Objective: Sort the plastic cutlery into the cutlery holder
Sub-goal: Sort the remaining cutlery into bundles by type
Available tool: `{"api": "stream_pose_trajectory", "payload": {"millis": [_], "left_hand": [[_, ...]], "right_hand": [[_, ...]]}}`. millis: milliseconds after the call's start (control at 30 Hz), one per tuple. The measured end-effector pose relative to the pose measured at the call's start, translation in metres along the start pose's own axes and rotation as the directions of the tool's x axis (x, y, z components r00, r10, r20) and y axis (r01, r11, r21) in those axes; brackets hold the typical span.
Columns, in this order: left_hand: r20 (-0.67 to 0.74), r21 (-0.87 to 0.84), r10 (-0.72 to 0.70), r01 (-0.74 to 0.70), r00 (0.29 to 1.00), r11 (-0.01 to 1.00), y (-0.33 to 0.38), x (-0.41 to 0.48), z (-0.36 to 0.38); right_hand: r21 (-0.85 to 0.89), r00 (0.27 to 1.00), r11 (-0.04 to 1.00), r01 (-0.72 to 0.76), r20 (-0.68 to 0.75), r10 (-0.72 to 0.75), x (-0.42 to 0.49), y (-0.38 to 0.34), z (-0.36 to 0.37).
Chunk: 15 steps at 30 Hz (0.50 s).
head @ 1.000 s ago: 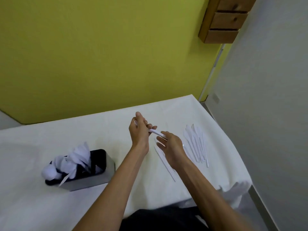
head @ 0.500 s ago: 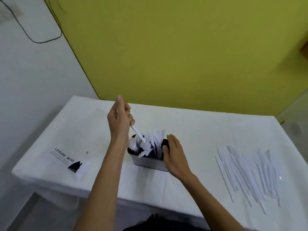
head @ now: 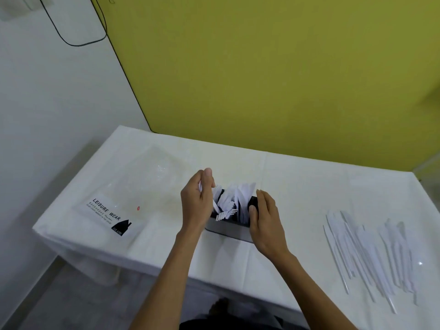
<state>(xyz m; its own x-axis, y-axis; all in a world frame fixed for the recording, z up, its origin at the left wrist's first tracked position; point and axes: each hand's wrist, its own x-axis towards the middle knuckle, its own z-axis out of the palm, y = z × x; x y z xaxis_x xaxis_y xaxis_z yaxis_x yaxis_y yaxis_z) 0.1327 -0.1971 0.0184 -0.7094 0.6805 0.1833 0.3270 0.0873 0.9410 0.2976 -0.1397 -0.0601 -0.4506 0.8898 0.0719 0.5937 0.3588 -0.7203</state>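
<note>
The cutlery holder is a low oblong box with a smooth grey metal wall and a black inside, and it stands on the white cloth of the table. Sorted pieces of thin white plastic bristle out of it: flat pointed blades stand up, and fork tines fan over the near wall.

The left hand is at the holder's left end, its fingers curled, pinching a slim white utensil against the thumb. A sliver of it shows between the fingers, and a white strip below the hand runs down inside the holder's left end. Its kind cannot be told. The right hand lies against the holder's right end, fingers straight and pressed together, thumb on the near wall.

Well to the right of the holder, loose cutlery lies in a flat spread of long, narrow, translucent handles, roughly parallel. To the holder's left a clear glossy plastic bag lies flat, printed LEISURE WEAR in black. Behind the holder rises a matte yellow-green wall, and far to the left a thin black cable hangs on a white wall.

Half a second ago the left hand held the utensil higher, its tip just over the holder; now the hand is lower and the utensil reaches in. The right hand stays at the right end. A second ago both hands were together by the loose pile
</note>
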Motion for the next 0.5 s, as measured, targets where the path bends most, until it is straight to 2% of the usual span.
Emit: {"api": "stream_pose_trajectory", "payload": {"millis": [100, 300, 500], "left_hand": [[0.019, 0.043, 0.069, -0.070, 0.997, 0.997, -0.005, -0.007, 0.004], [0.005, 0.016, 0.117, -0.117, 0.993, 0.993, 0.001, 0.003, -0.005], [0.061, 0.053, 0.206, -0.209, 0.977, 0.976, 0.010, 0.009, -0.008]], "right_hand": [[0.012, 1.000, 1.000, 0.006, -0.001, -0.006, -0.001, 0.000, 0.001], [0.020, 1.000, 0.999, 0.026, -0.003, -0.026, -0.001, 0.004, 0.000], [0.026, 0.999, 0.999, 0.033, -0.003, -0.033, 0.000, 0.005, 0.000]]}}
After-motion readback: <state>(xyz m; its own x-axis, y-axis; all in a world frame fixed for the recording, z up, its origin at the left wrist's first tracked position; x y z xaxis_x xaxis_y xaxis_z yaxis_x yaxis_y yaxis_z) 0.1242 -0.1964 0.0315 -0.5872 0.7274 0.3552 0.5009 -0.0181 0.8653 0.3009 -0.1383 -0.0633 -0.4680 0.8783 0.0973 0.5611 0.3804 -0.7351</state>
